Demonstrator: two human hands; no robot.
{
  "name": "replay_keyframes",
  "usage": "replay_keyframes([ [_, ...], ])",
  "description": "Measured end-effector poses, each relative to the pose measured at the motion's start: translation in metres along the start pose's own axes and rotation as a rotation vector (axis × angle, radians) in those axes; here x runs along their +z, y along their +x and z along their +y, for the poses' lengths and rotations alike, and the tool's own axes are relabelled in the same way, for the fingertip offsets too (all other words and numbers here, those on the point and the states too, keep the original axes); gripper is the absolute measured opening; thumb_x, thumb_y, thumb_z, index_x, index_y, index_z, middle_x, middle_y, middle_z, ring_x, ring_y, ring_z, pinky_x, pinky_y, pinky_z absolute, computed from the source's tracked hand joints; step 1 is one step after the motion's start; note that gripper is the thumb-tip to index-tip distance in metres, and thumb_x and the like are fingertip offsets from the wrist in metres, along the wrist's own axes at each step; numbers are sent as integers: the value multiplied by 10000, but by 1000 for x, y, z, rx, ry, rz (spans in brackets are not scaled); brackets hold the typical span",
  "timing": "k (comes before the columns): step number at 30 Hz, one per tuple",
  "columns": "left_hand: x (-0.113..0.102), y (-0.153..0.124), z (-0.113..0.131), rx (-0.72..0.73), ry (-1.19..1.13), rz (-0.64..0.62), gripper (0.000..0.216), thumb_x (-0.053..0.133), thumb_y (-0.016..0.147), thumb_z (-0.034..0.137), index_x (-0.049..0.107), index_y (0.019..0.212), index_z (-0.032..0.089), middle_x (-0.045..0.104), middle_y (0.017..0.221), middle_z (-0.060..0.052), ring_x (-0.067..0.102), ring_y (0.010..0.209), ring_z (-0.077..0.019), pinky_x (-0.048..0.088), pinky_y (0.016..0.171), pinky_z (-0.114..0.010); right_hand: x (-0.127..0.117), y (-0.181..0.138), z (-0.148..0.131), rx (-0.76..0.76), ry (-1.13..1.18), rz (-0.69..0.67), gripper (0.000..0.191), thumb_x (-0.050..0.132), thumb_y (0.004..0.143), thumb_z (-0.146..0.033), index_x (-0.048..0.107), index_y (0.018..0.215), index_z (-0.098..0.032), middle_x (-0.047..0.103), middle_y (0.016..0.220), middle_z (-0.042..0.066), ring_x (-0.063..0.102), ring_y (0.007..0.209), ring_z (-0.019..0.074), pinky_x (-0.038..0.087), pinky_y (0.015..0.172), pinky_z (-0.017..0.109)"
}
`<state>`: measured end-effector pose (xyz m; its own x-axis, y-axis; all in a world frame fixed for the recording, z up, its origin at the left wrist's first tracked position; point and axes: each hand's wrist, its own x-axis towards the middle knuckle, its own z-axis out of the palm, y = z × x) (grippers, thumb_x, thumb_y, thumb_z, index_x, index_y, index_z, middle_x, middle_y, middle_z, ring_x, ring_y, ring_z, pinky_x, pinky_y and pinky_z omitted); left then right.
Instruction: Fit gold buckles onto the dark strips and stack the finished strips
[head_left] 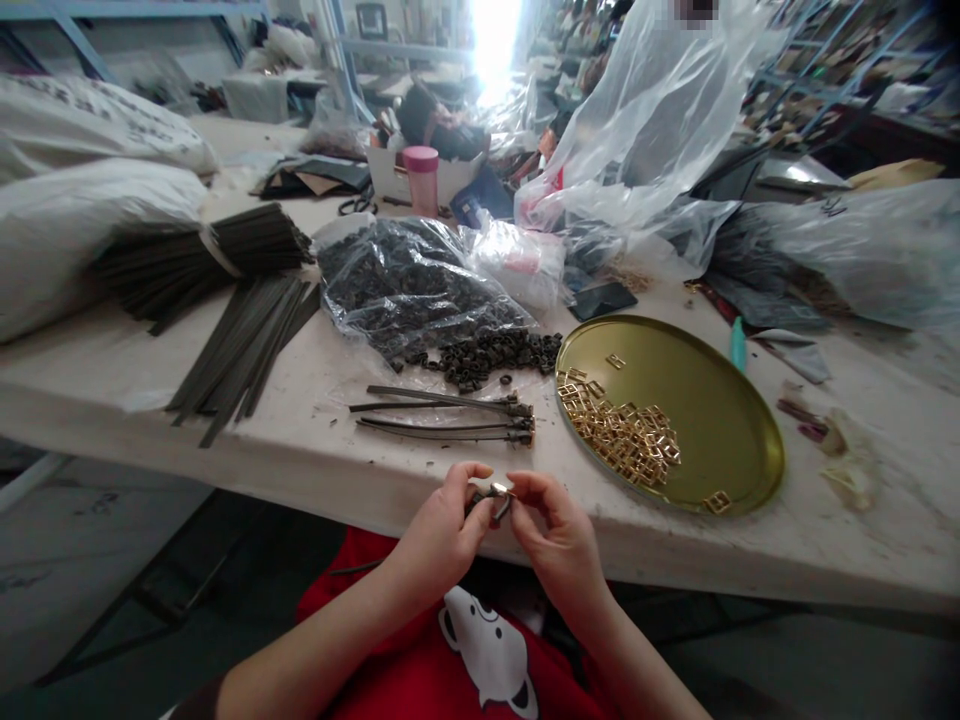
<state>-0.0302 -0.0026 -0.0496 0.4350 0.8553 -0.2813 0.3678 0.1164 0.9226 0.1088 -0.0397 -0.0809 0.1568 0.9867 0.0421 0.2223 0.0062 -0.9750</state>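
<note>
Dark strap end with metal buckle, held between both hands at the counter's near edge.

Strap piece point(491, 497): pinched between left hand point(439, 535) and right hand point(559, 540), just below the counter point(315, 450) edge, above a red shirt point(420, 670) bearing a white animal print; no readable writing anywhere. Both hands nearly closed, fingertips meeting on the piece. Finished straps point(450, 415): lying on the counter just beyond the hands. Gold tray point(720, 420): to the right, holding gold buckles point(622, 435). Small dark rings point(487, 355): spilling from a clear bag point(405, 280). Loose dark strips point(240, 350): far left.
</note>
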Motion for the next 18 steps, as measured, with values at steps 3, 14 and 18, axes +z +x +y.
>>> replay_keyframes([
  [3, -2, 0, 2, 48, 79, -47, 337, 406, 848, 227, 359, 1173, 155, 628, 839, -39, 577, 796, -161, 408, 757, -283, 0, -1, 2, 18, 51, 24, 209, 491, 811, -189, 518, 1017, -213, 566, 840, 20, 572, 761, 134, 488, 705, 273],
  [14, -8, 2, 6, 120, 118, -223, 467, 355, 844, 193, 371, 1310, 209, 579, 764, -9, 526, 706, -131, 395, 704, -229, -6, 5, 2, 126, 231, -43, 254, 522, 812, -282, 484, 1054, -213, 545, 828, 17, 550, 754, 133, 468, 687, 260],
  [18, -8, 0, 11, 112, 99, -280, 396, 344, 820, 156, 506, 1178, 201, 552, 711, 11, 498, 654, -118, 383, 644, -204, -12, 11, 1, 197, 337, -115, 340, 571, 778, -347, 462, 1068, -206, 524, 764, -4, 528, 702, 127, 440, 646, 244],
])
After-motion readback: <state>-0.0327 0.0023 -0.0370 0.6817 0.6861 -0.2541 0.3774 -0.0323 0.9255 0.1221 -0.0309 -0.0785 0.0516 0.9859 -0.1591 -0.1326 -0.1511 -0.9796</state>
